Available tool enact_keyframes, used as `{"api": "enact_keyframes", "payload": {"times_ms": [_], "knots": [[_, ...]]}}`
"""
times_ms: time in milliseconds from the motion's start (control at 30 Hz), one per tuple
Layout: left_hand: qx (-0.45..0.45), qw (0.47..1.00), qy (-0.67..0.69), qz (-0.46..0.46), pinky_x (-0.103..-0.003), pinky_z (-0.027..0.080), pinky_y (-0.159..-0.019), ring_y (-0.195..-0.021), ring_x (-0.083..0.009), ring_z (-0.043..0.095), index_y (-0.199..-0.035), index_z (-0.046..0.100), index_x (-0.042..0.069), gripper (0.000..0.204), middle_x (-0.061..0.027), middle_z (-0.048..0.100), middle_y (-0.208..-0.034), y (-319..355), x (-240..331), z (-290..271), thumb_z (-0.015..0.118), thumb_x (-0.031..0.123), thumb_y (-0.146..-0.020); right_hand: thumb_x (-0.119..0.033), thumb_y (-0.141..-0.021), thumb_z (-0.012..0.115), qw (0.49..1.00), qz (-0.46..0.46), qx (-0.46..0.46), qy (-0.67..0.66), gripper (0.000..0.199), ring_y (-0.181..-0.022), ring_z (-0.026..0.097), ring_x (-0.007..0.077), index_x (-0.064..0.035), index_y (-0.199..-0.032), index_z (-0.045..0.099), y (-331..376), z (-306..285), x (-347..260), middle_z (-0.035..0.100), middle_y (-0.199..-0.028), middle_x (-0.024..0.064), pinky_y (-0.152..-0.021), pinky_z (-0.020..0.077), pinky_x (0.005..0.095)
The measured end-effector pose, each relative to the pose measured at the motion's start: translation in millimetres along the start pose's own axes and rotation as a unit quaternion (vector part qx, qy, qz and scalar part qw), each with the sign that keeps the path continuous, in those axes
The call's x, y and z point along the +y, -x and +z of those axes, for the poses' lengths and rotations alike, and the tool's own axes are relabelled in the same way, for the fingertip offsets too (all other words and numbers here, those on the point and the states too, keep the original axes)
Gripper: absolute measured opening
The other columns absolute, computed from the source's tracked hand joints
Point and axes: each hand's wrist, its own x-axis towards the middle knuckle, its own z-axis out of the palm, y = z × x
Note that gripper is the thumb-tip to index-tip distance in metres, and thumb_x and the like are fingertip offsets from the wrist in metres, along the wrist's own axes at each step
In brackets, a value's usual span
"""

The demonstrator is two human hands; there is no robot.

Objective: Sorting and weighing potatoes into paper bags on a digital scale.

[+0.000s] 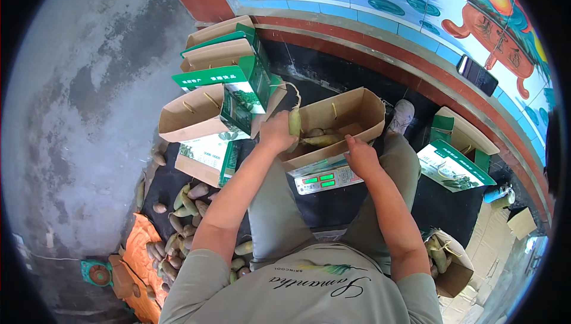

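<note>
My left hand point(277, 131) grips a pale green radish point(294, 120) by its lower end, upright, over the near left corner of an open cardboard box point(351, 113). Several more radishes point(321, 140) lie inside that box. My right hand point(360, 156) rests on the box's near rim, fingers curled over the edge. The box stands on a digital scale point(327, 179) with a lit green display, between my knees.
Green-and-white open boxes point(229, 80) are stacked at the left. A heap of radishes point(181, 223) lies on a dark mat by an orange sack point(138, 252). Another green box point(455, 163) and a small box of radishes point(446, 261) sit at the right. A phone point(477, 74) lies on the tiled ledge.
</note>
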Motion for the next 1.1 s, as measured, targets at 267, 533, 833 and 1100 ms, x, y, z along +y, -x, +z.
{"api": "enact_keyframes", "payload": {"times_ms": [267, 533, 833, 1100], "knots": [[-0.008, 1.0, 0.016, 0.01, -0.041, 0.043, -0.087, -0.099, -0.0331, 0.056, -0.109, 0.05, 0.006, 0.058, -0.0144, 0.061, -0.103, -1.8, -6.5, 10.7, 0.077, 0.025, -0.061, -0.011, -0.072, 0.062, 1.0, -0.002, 0.002, 0.002, 0.045, -0.093, 0.059, 0.0319, -0.0004, -0.114, 0.048, -2.1, 0.0, -1.6, 0.06, -0.097, 0.0173, -0.078, 0.0486, 0.0398], [-0.041, 0.999, 0.005, -0.004, -0.04, 0.043, -0.086, -0.101, -0.03, 0.057, -0.113, 0.049, 0.007, 0.062, -0.0143, 0.061, -0.106, -2.6, -6.7, 9.3, 0.077, 0.026, -0.061, -0.012, -0.073, 0.063, 1.0, -0.003, 0.003, 0.005, 0.047, -0.094, 0.059, 0.0318, -0.0016, -0.117, 0.048, 0.9, 0.0, -0.4, 0.06, -0.099, 0.0171, -0.078, 0.0484, 0.0397], [-0.022, 0.999, -0.027, 0.005, -0.039, 0.048, -0.081, -0.095, -0.028, 0.061, -0.11, 0.057, 0.008, 0.057, -0.0119, 0.064, -0.1, -7.0, -12.1, 23.9, 0.077, 0.027, -0.059, -0.014, -0.074, 0.065, 1.0, 0.002, -0.019, 0.003, 0.051, -0.096, 0.058, 0.0319, -0.0027, -0.12, 0.045, 1.8, -3.4, -0.7, 0.059, -0.102, 0.0167, -0.079, 0.048, 0.0401], [-0.029, 0.998, -0.046, 0.009, -0.042, 0.046, -0.083, -0.096, -0.031, 0.059, -0.115, 0.053, 0.006, 0.047, -0.0164, 0.062, -0.103, -6.8, -2.4, 24.8, 0.064, 0.03, -0.076, -0.013, -0.074, 0.061, 1.0, 0.006, 0.006, 0.011, 0.048, -0.094, 0.059, 0.0314, -0.0037, -0.119, 0.047, 2.7, -2.0, 4.5, 0.059, -0.101, 0.0161, -0.079, 0.0482, 0.0404]]}}
